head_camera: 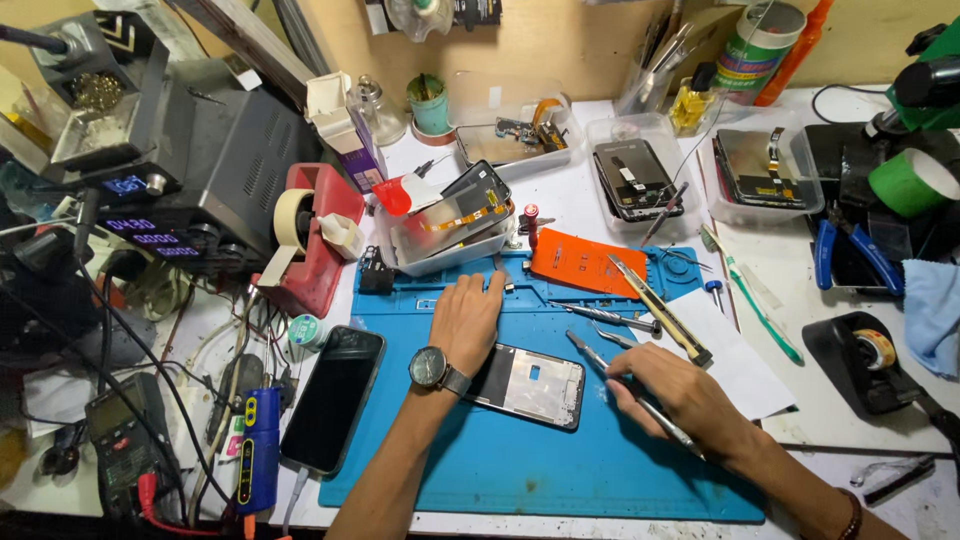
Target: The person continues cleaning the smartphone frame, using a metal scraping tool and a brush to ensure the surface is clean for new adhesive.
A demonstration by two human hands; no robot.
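My left hand, with a wristwatch on the wrist, lies flat on the blue work mat, fingers reaching toward the mat's upper edge below a clear tray. It holds nothing. Just right of my left wrist lies an opened phone frame, inner side up. My right hand grips thin metal tweezers like a pen, the tip pointing up-left near the frame's top right corner. More tweezers lie above that hand.
A black phone lies screen up at the mat's left edge. An orange plate and a utility knife rest near the mat's top. Clear trays with phone parts stand behind. A red tape dispenser and power supply are left.
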